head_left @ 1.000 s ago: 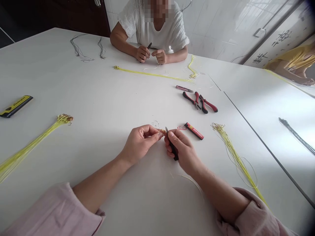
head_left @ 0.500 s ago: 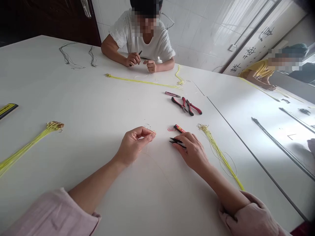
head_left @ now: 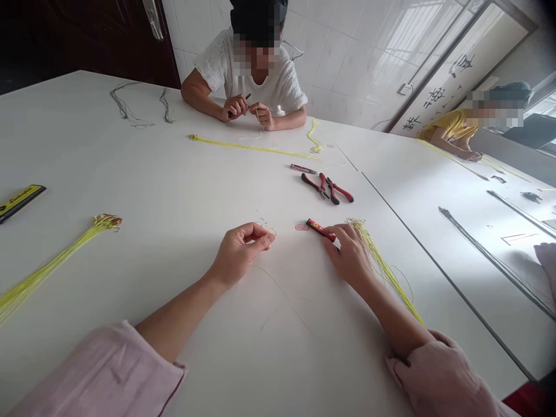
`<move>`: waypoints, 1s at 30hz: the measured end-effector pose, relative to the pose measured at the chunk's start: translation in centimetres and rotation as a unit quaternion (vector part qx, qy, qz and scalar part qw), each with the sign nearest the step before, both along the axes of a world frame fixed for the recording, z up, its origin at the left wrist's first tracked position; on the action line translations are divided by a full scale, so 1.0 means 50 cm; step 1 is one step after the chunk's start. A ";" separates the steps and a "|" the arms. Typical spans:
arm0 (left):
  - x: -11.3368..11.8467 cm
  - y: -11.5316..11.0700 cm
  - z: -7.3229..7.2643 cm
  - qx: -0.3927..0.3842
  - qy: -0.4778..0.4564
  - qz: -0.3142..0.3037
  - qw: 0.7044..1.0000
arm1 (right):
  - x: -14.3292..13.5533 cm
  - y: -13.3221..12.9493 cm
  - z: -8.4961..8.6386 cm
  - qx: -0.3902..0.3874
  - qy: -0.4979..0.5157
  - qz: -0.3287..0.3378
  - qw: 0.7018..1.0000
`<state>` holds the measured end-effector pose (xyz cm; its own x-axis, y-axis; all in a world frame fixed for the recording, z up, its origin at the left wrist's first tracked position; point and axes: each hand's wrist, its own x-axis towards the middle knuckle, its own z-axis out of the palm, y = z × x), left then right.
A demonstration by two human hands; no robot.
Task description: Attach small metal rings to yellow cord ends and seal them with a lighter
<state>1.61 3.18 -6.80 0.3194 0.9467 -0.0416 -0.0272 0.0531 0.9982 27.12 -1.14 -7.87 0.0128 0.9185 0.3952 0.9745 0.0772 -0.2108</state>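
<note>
My left hand (head_left: 238, 252) is closed in a pinch on a tiny gold fish hook (head_left: 274, 231), mostly hidden by the fingertips. A thin line (head_left: 282, 289) trails from below that hand over the white table. My right hand (head_left: 351, 255) rests on the table, thumb and forefinger around the near end of a slim red-and-black case (head_left: 319, 228). What the case is, I cannot tell. The thread snips are out of sight. Right beside that hand lies a bundle of yellow lines (head_left: 386, 272) with gold hooks at its far end. Small dark bits (head_left: 262, 221) lie beyond my left hand.
Pliers (head_left: 333, 190) and a pink-handled tool (head_left: 303, 168) lie ahead. Another hook bundle (head_left: 65, 249) and a yellow-and-black case (head_left: 19, 201) are at left. Opposite, a person in white (head_left: 264, 81) works with both hands. A person in yellow (head_left: 449, 127) sits far right.
My right hand has let go of the black thread snips and shifted slightly right onto the red-and-black case. My left hand keeps its pinch. The person opposite has brought both hands together.
</note>
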 end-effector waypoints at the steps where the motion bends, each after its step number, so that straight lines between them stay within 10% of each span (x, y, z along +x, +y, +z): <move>1: 0.000 -0.001 0.001 -0.001 -0.002 -0.001 1.000 | -0.006 0.016 0.002 -0.006 -0.011 -0.003 1.000; 7: 0.000 -0.003 0.005 -0.011 -0.004 -0.007 1.000 | -0.046 0.100 0.020 -0.062 -0.049 -0.030 0.996; 11: -0.001 0.000 0.006 -0.039 -0.035 -0.004 0.999 | -0.103 0.096 0.042 -0.057 0.165 0.005 0.985; 18: 0.009 -0.009 0.010 -0.172 -0.220 -0.045 0.959 | -0.212 0.035 0.047 -0.218 0.663 0.087 0.711; 30: 0.023 -0.037 0.020 -0.191 -0.226 -0.081 0.952 | -0.222 0.033 0.043 -0.261 0.706 0.037 0.657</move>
